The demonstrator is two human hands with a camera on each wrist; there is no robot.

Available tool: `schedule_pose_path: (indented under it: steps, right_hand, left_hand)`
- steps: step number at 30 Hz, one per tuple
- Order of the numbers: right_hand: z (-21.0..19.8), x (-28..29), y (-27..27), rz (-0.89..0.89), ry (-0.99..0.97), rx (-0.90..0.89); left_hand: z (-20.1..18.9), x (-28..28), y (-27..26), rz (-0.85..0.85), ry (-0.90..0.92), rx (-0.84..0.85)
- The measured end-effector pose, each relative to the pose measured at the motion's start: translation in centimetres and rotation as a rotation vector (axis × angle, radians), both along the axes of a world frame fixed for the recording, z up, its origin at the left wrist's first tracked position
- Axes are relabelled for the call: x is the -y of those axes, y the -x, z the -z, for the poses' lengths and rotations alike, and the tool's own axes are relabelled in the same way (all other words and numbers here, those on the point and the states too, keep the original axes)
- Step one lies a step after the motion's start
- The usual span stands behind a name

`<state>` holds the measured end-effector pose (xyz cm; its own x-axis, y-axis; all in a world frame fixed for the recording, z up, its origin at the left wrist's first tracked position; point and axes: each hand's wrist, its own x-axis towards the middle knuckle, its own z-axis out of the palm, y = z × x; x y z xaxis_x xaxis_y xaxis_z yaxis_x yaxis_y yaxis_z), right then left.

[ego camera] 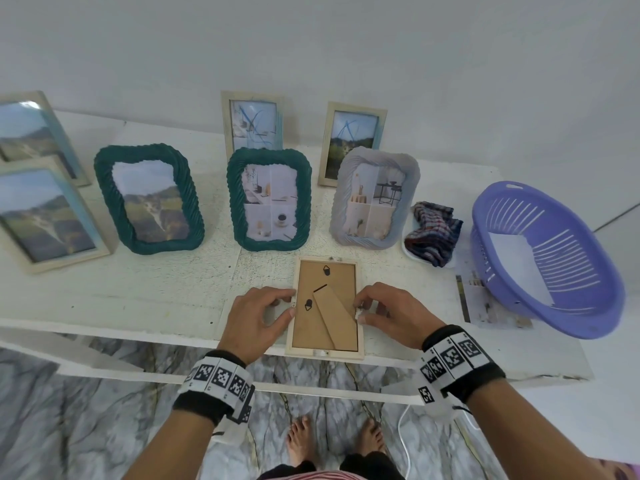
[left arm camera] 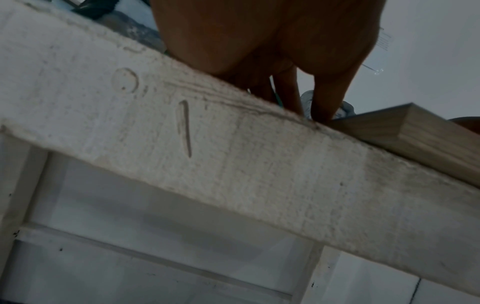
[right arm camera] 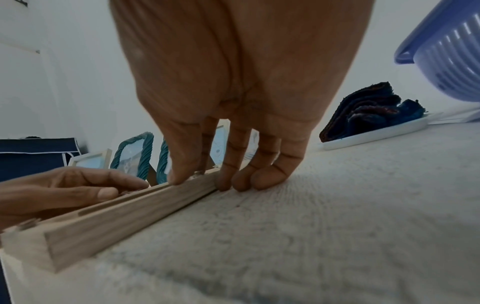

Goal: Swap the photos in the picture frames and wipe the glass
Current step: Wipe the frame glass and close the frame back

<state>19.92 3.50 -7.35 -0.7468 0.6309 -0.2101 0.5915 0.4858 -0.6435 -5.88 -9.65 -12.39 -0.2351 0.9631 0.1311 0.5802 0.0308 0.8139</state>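
Observation:
A light wooden picture frame (ego camera: pixel 308 327) lies face down at the front edge of the white table (ego camera: pixel 156 292), its brown backing board and folded stand facing up. My left hand (ego camera: pixel 291 304) pinches its left rail with curled thumb and forefinger. My right hand (ego camera: pixel 358 308) grips the right rail. In the right wrist view the right hand (right arm camera: pixel 200 181) has its thumb on top of the frame (right arm camera: pixel 130 222) and its fingers against the outer side, with the left hand (right arm camera: pixel 78 189) across from it. The left wrist view shows the left fingers (left arm camera: pixel 322 107) at the frame's corner (left arm camera: pixel 415 131).
A checked cloth (ego camera: pixel 433 233) lies on a white plate at the right, beside a purple basket (ego camera: pixel 547 258) that rests on loose photos (ego camera: pixel 485 303). Two green frames (ego camera: pixel 149 199) (ego camera: pixel 270 199), a grey frame (ego camera: pixel 374 199) and several wooden frames stand behind.

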Motion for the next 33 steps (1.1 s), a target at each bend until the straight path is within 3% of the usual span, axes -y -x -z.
schedule_pose_path:
  steps: [13, 21, 33]
  right_hand:
    - [1.0, 0.3, 1.2, 0.076, -0.064, -0.05]
    - [1.5, 0.4, 1.0, 0.084, -0.068, -0.08]
    - [0.9, 0.4, 1.3, 0.079, -0.043, -0.016]
  left_hand:
    - [0.3, 0.1, 0.0, -0.034, 0.0, -0.014]
    - [0.1, 0.1, -0.3, 0.035, 0.001, -0.141]
    - [0.6, -0.3, -0.3, 0.03, 0.011, -0.045]
